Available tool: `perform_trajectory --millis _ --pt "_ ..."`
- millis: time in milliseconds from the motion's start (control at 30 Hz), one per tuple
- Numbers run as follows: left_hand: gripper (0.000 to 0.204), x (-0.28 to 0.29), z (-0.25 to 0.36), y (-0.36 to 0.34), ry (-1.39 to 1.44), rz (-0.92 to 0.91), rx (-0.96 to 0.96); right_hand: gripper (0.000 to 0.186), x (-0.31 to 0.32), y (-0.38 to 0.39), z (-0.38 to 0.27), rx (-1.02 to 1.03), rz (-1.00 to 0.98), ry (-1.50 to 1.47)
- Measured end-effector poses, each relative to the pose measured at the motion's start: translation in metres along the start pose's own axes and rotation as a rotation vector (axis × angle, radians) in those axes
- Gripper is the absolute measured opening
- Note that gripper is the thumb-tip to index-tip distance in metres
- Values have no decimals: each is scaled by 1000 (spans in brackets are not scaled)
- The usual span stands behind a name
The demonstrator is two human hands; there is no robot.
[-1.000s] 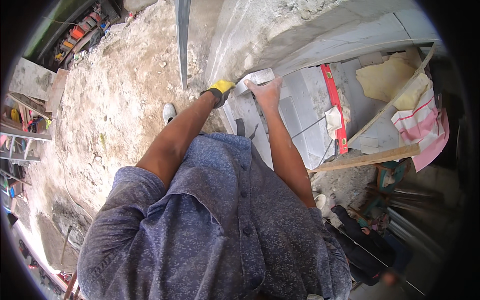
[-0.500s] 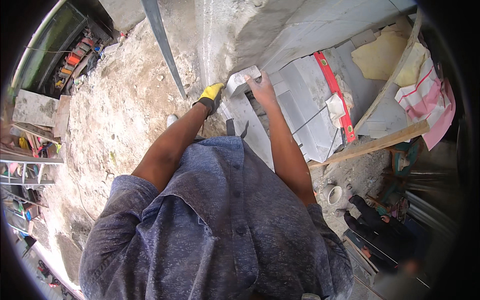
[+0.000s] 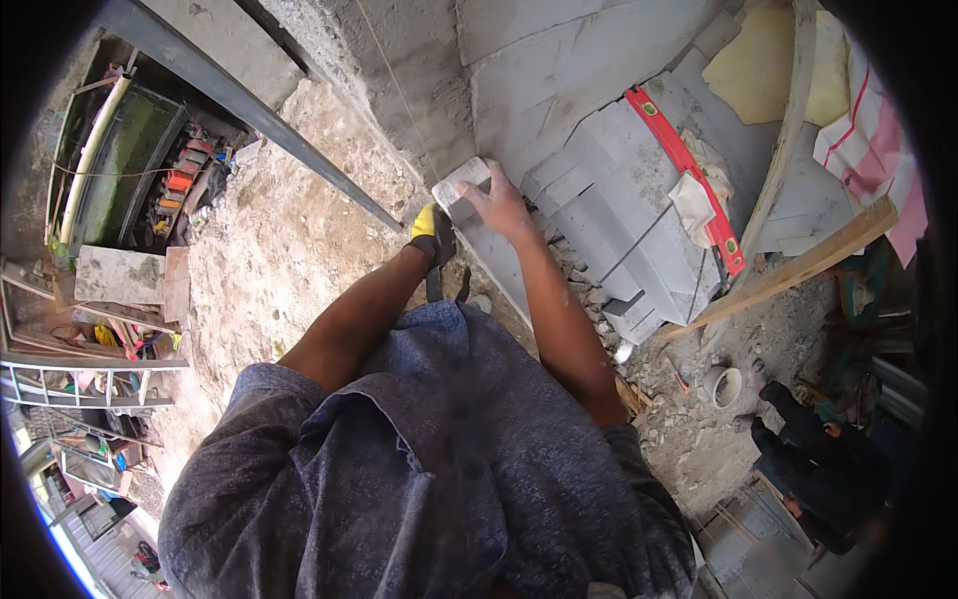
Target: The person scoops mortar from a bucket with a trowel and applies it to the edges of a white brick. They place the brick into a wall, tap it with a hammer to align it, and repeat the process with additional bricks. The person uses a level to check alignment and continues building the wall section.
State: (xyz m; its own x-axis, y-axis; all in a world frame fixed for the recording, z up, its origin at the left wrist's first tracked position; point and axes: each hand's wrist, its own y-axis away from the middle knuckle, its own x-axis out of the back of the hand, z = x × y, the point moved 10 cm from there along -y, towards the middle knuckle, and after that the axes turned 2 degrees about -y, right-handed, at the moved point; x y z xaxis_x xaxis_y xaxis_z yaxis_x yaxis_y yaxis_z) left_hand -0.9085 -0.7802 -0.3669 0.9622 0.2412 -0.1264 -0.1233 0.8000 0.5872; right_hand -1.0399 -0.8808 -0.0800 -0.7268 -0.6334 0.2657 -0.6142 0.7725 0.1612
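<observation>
A pale concrete block point(image 3: 461, 184) lies at the near end of a low row of grey blocks point(image 3: 499, 265), against the foot of the wall. My bare right hand point(image 3: 502, 210) grips its right end, thumb on the near side and fingers over the far edge. At the block's left end is my left hand point(image 3: 432, 235) in a yellow and black glove. Its fingers curl against the block, and their tips are partly hidden. A thin string point(image 3: 397, 88) runs down the wall to the block's left corner.
A red spirit level point(image 3: 689, 185) and a white cloth point(image 3: 696, 210) rest on stacked grey blocks point(image 3: 624, 170) at the right. A metal bar point(image 3: 269, 125) slants in from the upper left. A bucket point(image 3: 721, 387) stands near a person in dark clothes point(image 3: 823, 449). Rubble point(image 3: 584, 280) fills the gap beside the row.
The view has shifted, so the wall and metal bar appear differently placed. Both hands remain at the block, which now sits lower and further left in the picture.
</observation>
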Motion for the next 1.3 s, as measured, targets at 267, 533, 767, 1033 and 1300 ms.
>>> perform_trajectory --millis 267,533,767,1033,1300 --pt "40 -31 75 31 -657 135 -215 82 9 -7 23 36 72 37" --pt "30 1 58 23 -35 213 -113 84 2 -7 3 48 32 64" --pt "42 -16 48 23 381 125 -9 81 5 -7 14 75 83 78" --pt "26 33 46 -14 -711 406 -496 80 4 -7 10 12 44 39" --pt "34 17 -11 -50 433 261 -19 78 16 -1 24 -17 107 31"
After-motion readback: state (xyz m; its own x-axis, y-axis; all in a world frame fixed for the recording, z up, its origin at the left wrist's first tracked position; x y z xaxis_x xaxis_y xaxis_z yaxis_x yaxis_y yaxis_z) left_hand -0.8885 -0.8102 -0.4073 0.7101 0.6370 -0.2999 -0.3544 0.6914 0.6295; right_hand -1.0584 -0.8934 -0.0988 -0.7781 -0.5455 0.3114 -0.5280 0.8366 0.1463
